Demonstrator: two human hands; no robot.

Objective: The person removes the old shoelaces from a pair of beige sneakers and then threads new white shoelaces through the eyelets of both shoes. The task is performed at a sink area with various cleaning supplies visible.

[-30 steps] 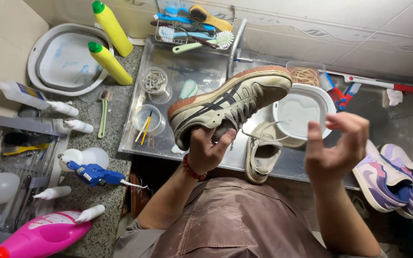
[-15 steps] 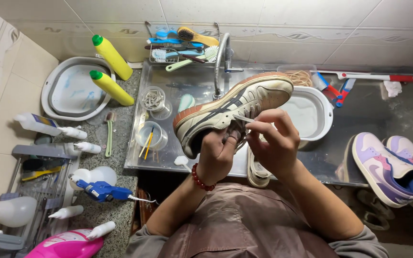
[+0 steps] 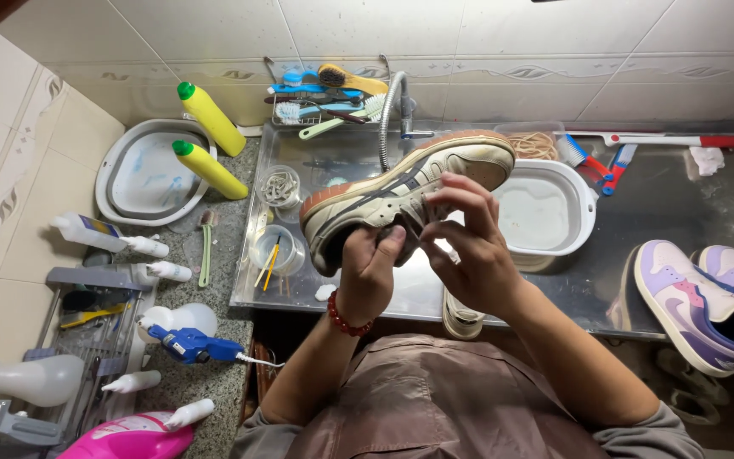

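Your left hand point(image 3: 373, 270) grips the cream sneaker point(image 3: 401, 192) from below, holding it up over the steel sink point(image 3: 316, 285). Your right hand point(image 3: 469, 246) pinches at its side, fingers curled. At two o'clock beyond sits a white basin point(image 3: 550, 212); purple sneakers point(image 3: 707, 302) lie at three o'clock.

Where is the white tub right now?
The white tub sits in the steel sink at centre-right of the head view, just behind the held sneaker and right hand.

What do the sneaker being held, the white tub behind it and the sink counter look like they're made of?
Sneaker: likely leather or synthetic, matte and grimy, with a rubbery sole. White tub: probably plastic, smooth with a moulded rim. Sink counter: looks like stainless steel, grey and dully reflective.
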